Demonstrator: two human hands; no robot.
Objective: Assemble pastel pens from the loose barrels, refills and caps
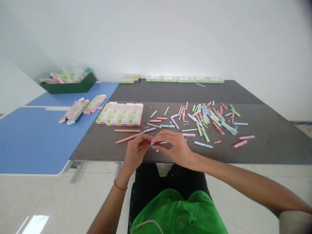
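My right hand pinches a blue pen part, seen end-on with a dark opening. Close against it, my left hand has its thumb and fingers pressed together; whatever they grip is hidden. Beyond the left hand lie two coral pens, and a purple pen part touches the end of the lower one. Past my fingers are a blue barrel, a white refill and an angled pair of purple parts. Some pieces under my right hand are partly covered.
Several upright-printed pink-green cartons lie in a row at left. A heap of mixed pen parts spreads at right. Flat cartons rest on the blue table, near a dark green bin. Boxes line the back edge.
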